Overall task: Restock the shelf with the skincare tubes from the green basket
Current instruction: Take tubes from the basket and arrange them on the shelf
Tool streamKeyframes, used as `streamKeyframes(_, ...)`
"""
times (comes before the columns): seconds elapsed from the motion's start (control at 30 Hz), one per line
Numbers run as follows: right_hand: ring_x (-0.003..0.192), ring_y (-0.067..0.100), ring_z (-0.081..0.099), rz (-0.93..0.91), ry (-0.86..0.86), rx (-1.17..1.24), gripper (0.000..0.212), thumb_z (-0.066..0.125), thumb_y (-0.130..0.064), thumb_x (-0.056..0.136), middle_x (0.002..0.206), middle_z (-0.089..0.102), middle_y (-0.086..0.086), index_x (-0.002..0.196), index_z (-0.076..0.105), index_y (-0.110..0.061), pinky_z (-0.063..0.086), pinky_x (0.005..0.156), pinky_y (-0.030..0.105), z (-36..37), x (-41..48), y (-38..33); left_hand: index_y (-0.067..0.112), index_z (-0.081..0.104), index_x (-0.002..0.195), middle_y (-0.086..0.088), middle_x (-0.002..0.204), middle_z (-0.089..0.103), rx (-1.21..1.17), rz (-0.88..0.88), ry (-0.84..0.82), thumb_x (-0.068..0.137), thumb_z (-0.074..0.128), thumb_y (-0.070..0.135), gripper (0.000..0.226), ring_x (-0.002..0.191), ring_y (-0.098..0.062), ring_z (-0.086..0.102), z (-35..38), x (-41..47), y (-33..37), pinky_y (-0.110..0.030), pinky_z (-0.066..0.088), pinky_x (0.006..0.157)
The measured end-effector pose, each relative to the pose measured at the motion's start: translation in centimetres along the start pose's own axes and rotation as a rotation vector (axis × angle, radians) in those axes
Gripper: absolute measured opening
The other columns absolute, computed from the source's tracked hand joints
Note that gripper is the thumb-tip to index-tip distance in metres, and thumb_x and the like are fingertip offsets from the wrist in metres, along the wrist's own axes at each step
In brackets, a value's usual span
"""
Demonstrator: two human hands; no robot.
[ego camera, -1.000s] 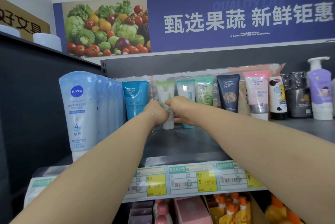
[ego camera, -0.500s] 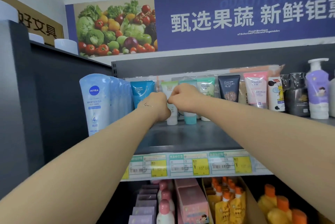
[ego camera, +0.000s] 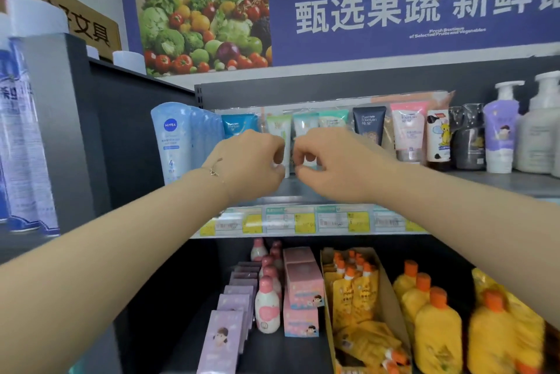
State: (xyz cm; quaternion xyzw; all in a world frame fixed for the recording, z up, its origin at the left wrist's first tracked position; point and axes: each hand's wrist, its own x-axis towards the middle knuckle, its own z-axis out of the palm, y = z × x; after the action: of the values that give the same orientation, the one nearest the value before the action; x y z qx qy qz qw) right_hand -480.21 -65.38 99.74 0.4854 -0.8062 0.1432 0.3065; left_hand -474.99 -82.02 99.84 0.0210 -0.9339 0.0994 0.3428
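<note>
A row of skincare tubes stands at the back of the top shelf (ego camera: 500, 182): a blue one (ego camera: 239, 125), a white-green one (ego camera: 279, 131), a teal-white one (ego camera: 304, 125), a green one (ego camera: 333, 120), a navy one (ego camera: 368, 123) and a pink one (ego camera: 407, 131). My left hand (ego camera: 251, 161) has its fingers curled on the lower part of the white-green tube. My right hand (ego camera: 330, 161) pinches the bottom of the teal-white tube. The hands hide both tubes' caps. The green basket is out of view.
Pale blue NIVEA tubes (ego camera: 172, 140) stand at the shelf's left end, against a dark side panel (ego camera: 136, 131). Pump bottles (ego camera: 500, 128) stand to the right. Price labels (ego camera: 303, 220) line the shelf edge. Below are pink bottles (ego camera: 266, 307), boxes and orange-capped yellow bottles (ego camera: 436, 328).
The view has swung left and down, showing more of the lower shelf. Both hands stay at the two middle tubes, now slightly apart with a gap between them.
</note>
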Motion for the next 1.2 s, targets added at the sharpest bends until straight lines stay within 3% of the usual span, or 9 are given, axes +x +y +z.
streamKeyframes(0.1, 0.09, 0.019, 0.054, -0.059, 0.032, -0.01, 0.015, 0.051, -0.034, 0.089, 0.093, 0.053, -0.006, 0.097, 0.059, -0.023, 0.045, 0.073, 0.035, 0.1, -3.6, -0.5, 0.031, 0.05, 0.089, 0.009, 0.081, 0.055, -0.044, 0.048, 0.031, 0.088, 0.052, 0.039, 0.008, 0.085, -0.021, 0.059, -0.4, -2.7, 2.3, -0.029, 0.04, 0.063)
streamKeyframes(0.27, 0.086, 0.018, 0.053, -0.156, 0.01, -0.025, 0.017, 0.051, -0.032, 0.091, 0.092, 0.054, -0.003, 0.1, 0.059, -0.02, 0.046, 0.069, 0.038, 0.9, -10.0, -0.8, 0.026, 0.054, 0.106, 0.005, 0.1, 0.06, 0.038, 0.226, 0.017, 0.09, 0.047, 0.041, 0.023, 0.096, -0.022, 0.06, 0.9, -7.3, 6.2, -0.031, 0.044, 0.07)
streamKeyframes(0.37, 0.077, 0.017, 0.051, -0.161, -0.021, -0.026, 0.016, 0.053, -0.033, 0.089, 0.085, 0.053, -0.005, 0.095, 0.061, -0.02, 0.046, 0.063, 0.038, 1.9, -13.6, -0.6, 0.027, 0.047, 0.093, 0.009, 0.086, 0.05, -0.024, 0.285, -0.03, 0.091, 0.046, 0.04, 0.014, 0.089, -0.021, 0.059, 2.4, -10.4, 8.1, -0.03, 0.035, 0.066)
streamKeyframes(0.43, 0.083, 0.015, 0.052, -0.131, -0.065, -0.005, 0.02, 0.05, -0.036, 0.092, 0.09, 0.054, -0.007, 0.102, 0.061, -0.023, 0.047, 0.071, 0.036, 2.7, -15.9, -0.5, 0.027, 0.044, 0.092, 0.01, 0.086, 0.05, -0.065, 0.284, -0.1, 0.091, 0.044, 0.042, 0.015, 0.089, -0.019, 0.058, 3.7, -12.4, 9.3, -0.031, 0.04, 0.069)
streamKeyframes(0.5, 0.088, 0.015, 0.055, -0.12, -0.103, 0.026, 0.021, 0.05, -0.036, 0.093, 0.095, 0.056, -0.008, 0.107, 0.061, -0.025, 0.048, 0.073, 0.034, 3.5, -18.0, -0.4, 0.027, 0.05, 0.105, 0.009, 0.096, 0.058, -0.106, 0.257, -0.174, 0.091, 0.043, 0.046, 0.024, 0.094, -0.019, 0.059, 5.4, -14.2, 10.4, -0.035, 0.047, 0.078)
streamKeyframes(0.6, 0.087, 0.018, 0.058, -0.111, -0.159, 0.027, 0.017, 0.054, -0.035, 0.092, 0.092, 0.058, -0.006, 0.101, 0.062, -0.023, 0.046, 0.064, 0.034, 5.2, -21.1, -0.1, 0.027, 0.053, 0.108, 0.006, 0.098, 0.06, -0.198, 0.227, -0.254, 0.089, 0.044, 0.045, 0.027, 0.094, -0.02, 0.061, 8.1, -16.9, 12.2, -0.033, 0.048, 0.072)
streamKeyframes(0.7, 0.088, 0.017, 0.057, -0.082, -0.249, 0.034, 0.021, 0.049, -0.037, 0.095, 0.097, 0.057, -0.006, 0.107, 0.06, -0.024, 0.033, 0.057, 0.027, 6.9, -24.1, 0.1, 0.027, 0.052, 0.108, 0.006, 0.101, 0.06, -0.255, 0.189, -0.34, 0.089, 0.048, 0.043, 0.025, 0.096, -0.021, 0.06, 11.0, -19.6, 14.2, -0.033, 0.046, 0.07)
streamKeyframes(0.87, 0.094, 0.018, 0.057, 0.016, -0.399, 0.088, 0.025, 0.045, -0.04, 0.095, 0.102, 0.058, -0.007, 0.112, 0.057, -0.026, 0.048, 0.072, 0.036, 10.0, -28.5, 0.3, 0.028, 0.05, 0.106, 0.006, 0.102, 0.061, -0.336, 0.162, -0.47, 0.089, 0.049, 0.045, 0.023, 0.095, -0.021, 0.061, 15.1, -23.5, 16.7, -0.033, 0.047, 0.072)
streamKeyframes(1.2, 0.096, 0.019, 0.06, 0.173, -0.717, 0.15, 0.028, 0.045, -0.04, 0.095, 0.108, 0.059, -0.005, 0.117, 0.055, -0.026, 0.049, 0.076, 0.033, 16.4, -36.1, 0.7, 0.025, 0.054, 0.121, 0.003, 0.111, 0.063, -0.396, 0.193, -0.773, 0.093, 0.05, 0.039, 0.031, 0.104, -0.02, 0.059, 21.0, -28.3, 19.9, -0.033, 0.05, 0.08)
